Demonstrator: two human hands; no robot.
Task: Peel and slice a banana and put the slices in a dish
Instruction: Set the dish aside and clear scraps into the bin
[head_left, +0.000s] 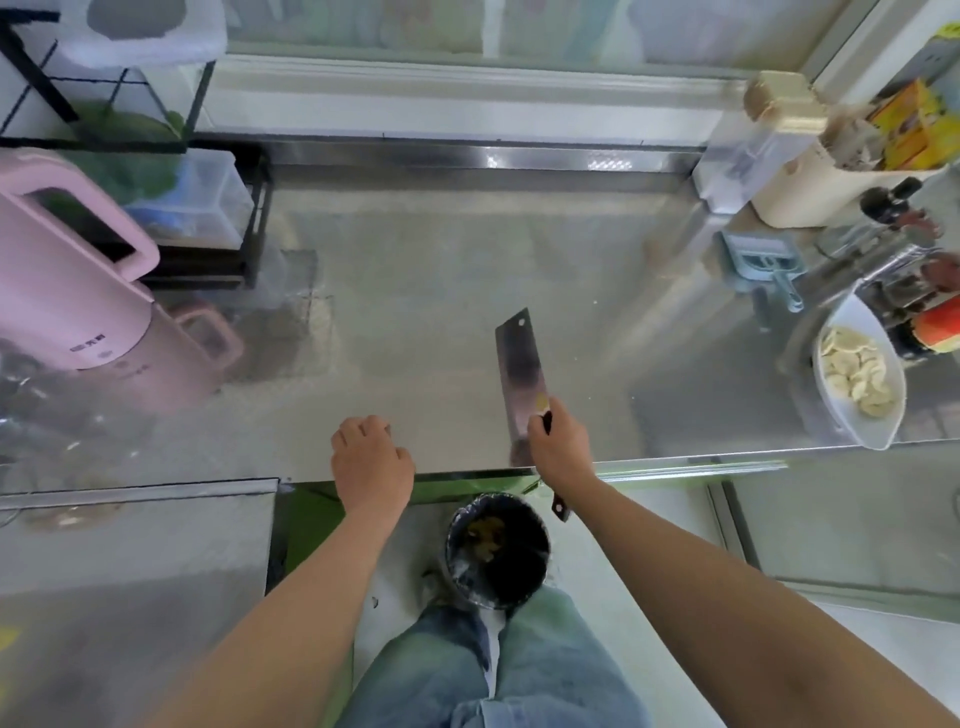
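1. The brushed stainless-steel counter (415, 270) fills the middle of the view. Its near edge runs just under both wrists.
2. Both bare forearms reach up from the lower corners and converge toward that near edge. The left is a little to the left of centre and the right a little to the right.
3. A tall pink plastic kettle with a loop handle (78, 291) stands at the counter's left side, well apart from both hands.
4. A round black waste bin with a pale liner (452, 540) sits on the floor below the counter edge, between the two forearms. Yellow-brown scraps (485, 535) lie inside it.
5. The white oval dish (839, 415) sits at the far right of the counter near its front edge, well apart from the right hand.
6. A broad rectangular steel cleaver (519, 374) points away from the person, its blade low over the counter.
7. The right hand (558, 441) has its fingers wrapped round the cleaver's dark handle, thumb by the blade's heel. The handle's end sticks out below the wrist.
8. The left hand (371, 457) rests knuckles-up on the counter beside the cleaver, its fingers loosely curled under with nothing seen in them.
9. The pale yellow banana slices (852, 371) are heaped in the dish, clear of all fingers.
10. A small yellowish bit (542, 401) clings to the blade just above the right thumb.
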